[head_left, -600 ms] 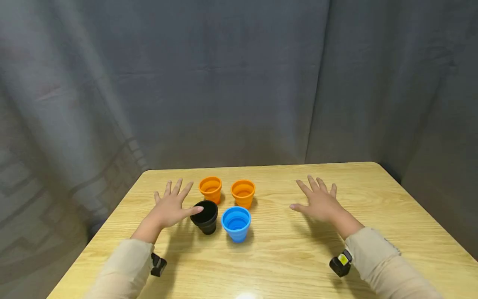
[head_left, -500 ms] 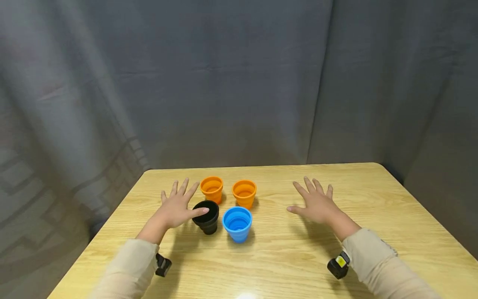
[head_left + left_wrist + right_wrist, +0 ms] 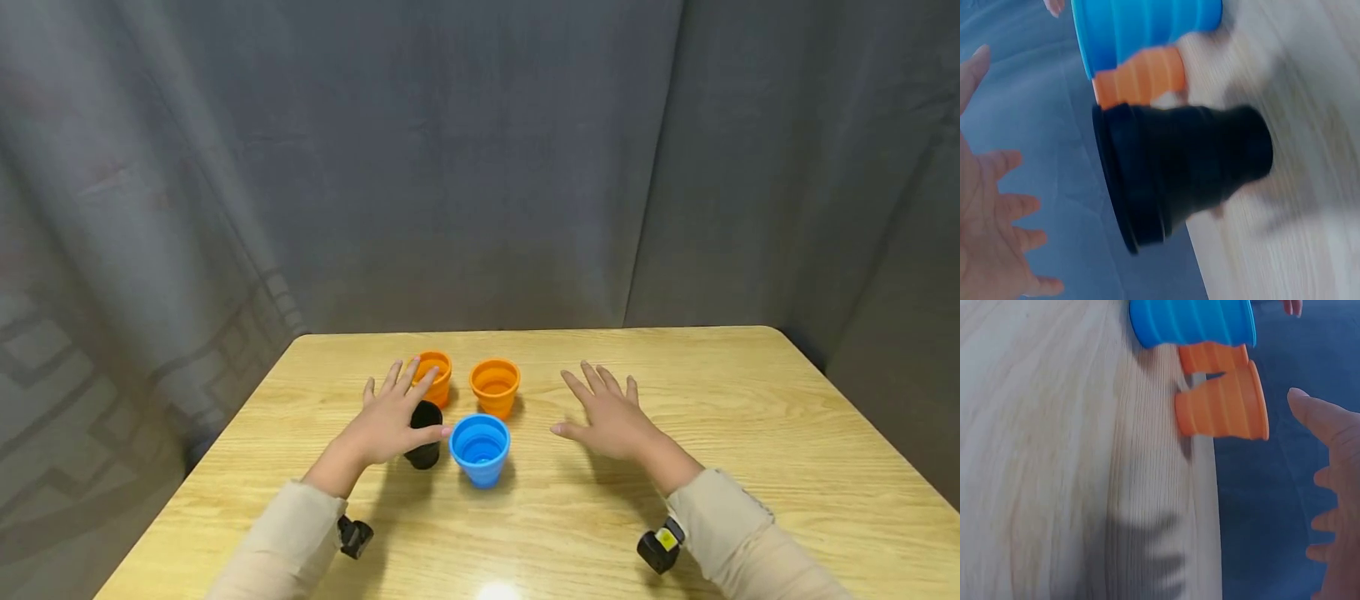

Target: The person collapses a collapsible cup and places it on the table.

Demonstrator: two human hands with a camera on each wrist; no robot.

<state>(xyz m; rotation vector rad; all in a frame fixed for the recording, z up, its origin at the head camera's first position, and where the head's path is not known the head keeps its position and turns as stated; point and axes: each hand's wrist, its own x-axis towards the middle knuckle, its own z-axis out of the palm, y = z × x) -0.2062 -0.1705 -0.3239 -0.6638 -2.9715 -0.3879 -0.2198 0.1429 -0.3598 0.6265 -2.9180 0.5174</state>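
My left hand (image 3: pixel 386 425), fingers spread, hovers above the black cup (image 3: pixel 425 454) and hides part of its rim in the head view. The left wrist view shows that black cup (image 3: pixel 1185 165) upright, apart from the palm. Just right of the left thumb stands a blue cup (image 3: pixel 480 467). Behind these are two orange cups, the left one (image 3: pixel 438 387) partly covered by my fingertips and the right one (image 3: pixel 495 392) in full view. My right hand (image 3: pixel 611 421), also spread and holding nothing, is over the table to the right of the cups.
A light wooden table (image 3: pixel 570 533) bears all the cups. Grey curtains (image 3: pixel 465 167) hang behind it and at both sides. A small black device (image 3: pixel 354 536) is worn at the left wrist and another black device (image 3: pixel 660 546) at the right.
My left hand has moved right, now covering more of the black cup and part of the left orange one. The right hand has shifted left toward the cups. The cups stay in place.
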